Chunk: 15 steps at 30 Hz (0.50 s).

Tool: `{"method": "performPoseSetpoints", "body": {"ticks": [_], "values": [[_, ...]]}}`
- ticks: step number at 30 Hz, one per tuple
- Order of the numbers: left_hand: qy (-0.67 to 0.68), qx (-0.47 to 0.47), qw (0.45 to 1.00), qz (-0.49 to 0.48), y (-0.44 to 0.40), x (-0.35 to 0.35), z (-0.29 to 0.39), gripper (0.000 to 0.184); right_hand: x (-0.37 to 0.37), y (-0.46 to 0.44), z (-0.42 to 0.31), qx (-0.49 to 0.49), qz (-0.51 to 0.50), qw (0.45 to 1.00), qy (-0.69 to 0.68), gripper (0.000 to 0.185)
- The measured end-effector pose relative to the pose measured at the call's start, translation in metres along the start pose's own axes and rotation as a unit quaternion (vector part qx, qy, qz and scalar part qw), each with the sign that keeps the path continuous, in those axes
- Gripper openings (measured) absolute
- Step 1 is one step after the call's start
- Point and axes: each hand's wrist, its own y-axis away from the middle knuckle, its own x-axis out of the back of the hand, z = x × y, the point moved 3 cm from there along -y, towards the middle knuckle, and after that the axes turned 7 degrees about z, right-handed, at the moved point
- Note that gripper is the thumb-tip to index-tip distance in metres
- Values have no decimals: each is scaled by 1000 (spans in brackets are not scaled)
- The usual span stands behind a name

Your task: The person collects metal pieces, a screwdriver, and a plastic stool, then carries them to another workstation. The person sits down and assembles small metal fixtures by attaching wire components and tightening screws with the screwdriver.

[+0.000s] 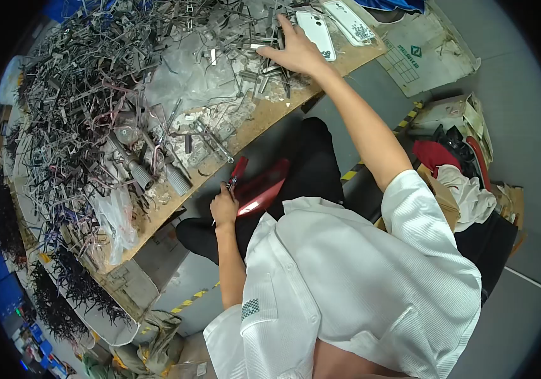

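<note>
Now, red-handled tool (239,168): is resting in the left hand (224,206), just beside the edge of the desk (271,114)
Left hand: is curling its fingers around that tool
Right hand (295,50): is holding thumb and forefinger wide apart over small metal pieces (263,83); cannot tell whether it is touching them
White phone-shaped pieces (316,39): are lying just beside the right hand
Desk: is also carrying a tangled dark heap (81,95)

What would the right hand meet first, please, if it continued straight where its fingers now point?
Most likely the loose metal pieces on the workbench, just beyond the right hand's fingertips, though its height above them is unclear.
</note>
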Motion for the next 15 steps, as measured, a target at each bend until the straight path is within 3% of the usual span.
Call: {"method": "performPoseSetpoints", "body": {"ticks": [4,7,8,11,15], "values": [[-12,-26,999,31,12,11,10,30,9,15,15,53,2,998,-19,97],[-18,-65,995,75,21,19,21,20,3,32,29,99,140,977,-127,82],[-10,-79,993,86,24,21,25,19,-1,37,33,98,139,977,-130,82],[1,-104,988,110,30,29,36,17,-7,50,31,204,265,938,-94,72],[3,-121,983,137,44,41,46,16,-9,53,36,228,304,913,-146,68]]}}
